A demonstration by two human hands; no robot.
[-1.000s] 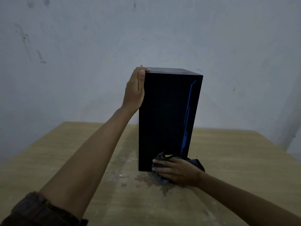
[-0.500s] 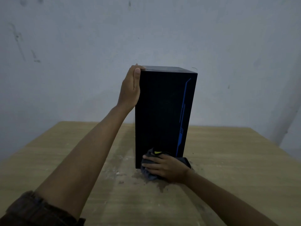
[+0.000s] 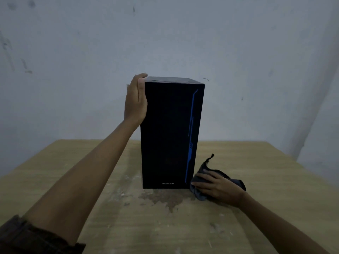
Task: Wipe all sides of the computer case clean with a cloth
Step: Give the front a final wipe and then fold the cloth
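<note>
Computer case [image 3: 168, 134]: a black tower with a blue stripe, upright at mid-table [image 3: 271, 173]. Its rear and both flanks are hidden from me, and the small front lettering is unreadable. My left hand [image 3: 135, 101] lies flat on the upper left flank, fingers straight, gripping nothing. My right hand [image 3: 218, 187] curls over the bunched dark cloth [image 3: 200, 195] beside the case's lower right corner — whether the two touch I cannot tell.

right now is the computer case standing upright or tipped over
Upright. The computer case stands on its base on the table; the left hand rests flat against its upper side.
</note>
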